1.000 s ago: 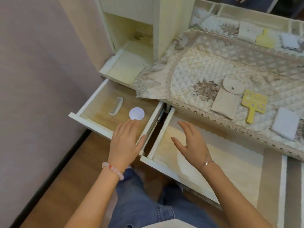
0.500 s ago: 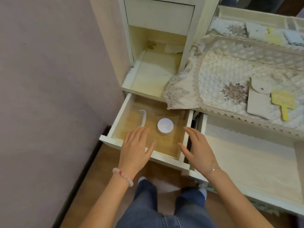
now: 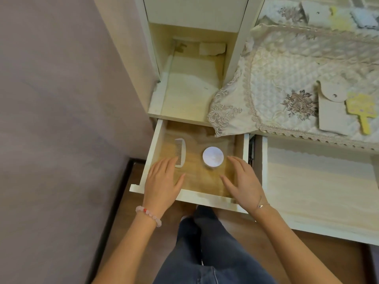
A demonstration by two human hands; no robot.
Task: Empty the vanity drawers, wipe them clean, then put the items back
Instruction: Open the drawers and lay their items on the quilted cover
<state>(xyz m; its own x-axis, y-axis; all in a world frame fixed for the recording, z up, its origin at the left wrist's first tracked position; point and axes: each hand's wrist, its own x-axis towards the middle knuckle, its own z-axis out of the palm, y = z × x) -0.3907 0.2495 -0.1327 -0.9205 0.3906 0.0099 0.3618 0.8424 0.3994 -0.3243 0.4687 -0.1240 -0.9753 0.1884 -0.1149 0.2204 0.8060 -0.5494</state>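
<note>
- A mauve wall (image 3: 61, 99) and a dark wood floor (image 3: 123, 232) frame a cream vanity table (image 3: 239, 48), seen from above.
- The small drawer (image 3: 152, 152) at its left end is pulled fully out, which leaves its contents open to reach.
- Two things lie on the drawer's floor: a white comb (image 3: 180, 152) near the left wall and a round white jar (image 3: 213, 156) in the middle, apart from each other.
- The left hand (image 3: 164, 181) is spread flat, palm down, with its fingertips at the comb's near end. It grips nothing.
- The right hand (image 3: 242, 181) is likewise flat and loose-fingered, just beside the jar and holding nothing. Whether either palm touches the wood I cannot tell.
- With one hand at each item, the hands look set to lift both out together, so emptying seems to be the step in hand.
- The wide drawer (image 3: 317, 181) to the right is also pulled out.
- Above it, a quilted cloth (image 3: 287, 78) carries a beige pouch (image 3: 332, 117) and a yellow hand mirror (image 3: 360, 105). These were probably set there to keep them out of the way during wiping.
</note>
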